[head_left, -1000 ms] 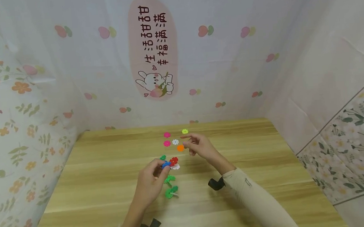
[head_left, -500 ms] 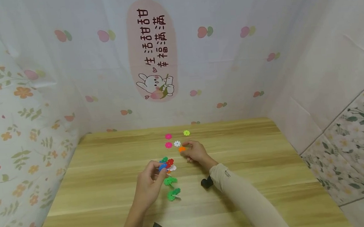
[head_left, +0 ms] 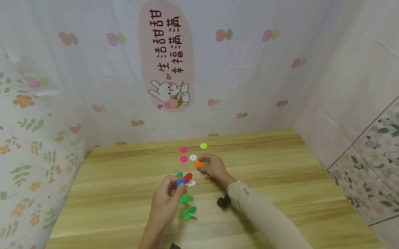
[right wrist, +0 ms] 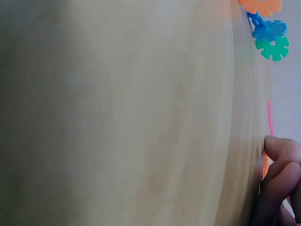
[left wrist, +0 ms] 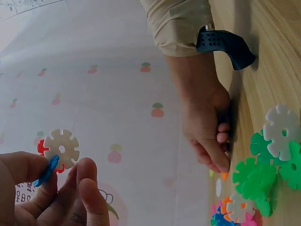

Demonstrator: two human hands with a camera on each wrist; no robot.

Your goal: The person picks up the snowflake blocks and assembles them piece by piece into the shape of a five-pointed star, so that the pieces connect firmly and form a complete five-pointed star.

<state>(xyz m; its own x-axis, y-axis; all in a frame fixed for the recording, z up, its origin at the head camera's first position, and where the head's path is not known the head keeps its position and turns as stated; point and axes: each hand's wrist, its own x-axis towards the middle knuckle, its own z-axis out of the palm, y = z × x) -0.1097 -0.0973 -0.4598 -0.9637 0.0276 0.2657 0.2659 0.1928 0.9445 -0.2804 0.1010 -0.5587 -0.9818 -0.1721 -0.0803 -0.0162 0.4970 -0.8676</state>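
Observation:
My left hand (head_left: 164,197) pinches a blue flower-shaped disc (left wrist: 46,172) between thumb and fingers, held above the table. Joined to it are a red disc (head_left: 188,177) and a white disc (left wrist: 62,147). Farther off and to the right, the right hand (head_left: 215,167) is down at the tabletop, thumb and fingertips around the edge of an orange disc (head_left: 198,164). In the right wrist view only a sliver of that orange disc (right wrist: 265,165) shows beside the fingers. A loose white disc (head_left: 193,157) lies just beyond it.
Two pink discs (head_left: 184,159) and a yellow-green disc (head_left: 203,145) lie toward the table's back. Joined green-and-white pieces (head_left: 189,213) stand right of the left forearm. Another cluster with blue and green discs (right wrist: 270,30) is partly hidden behind the left hand. Patterned cloth hangs behind.
The right hand came down from above the discs, its extended index finger bending in to the orange disc. The left hand keeps its joined discs, barely shifting.

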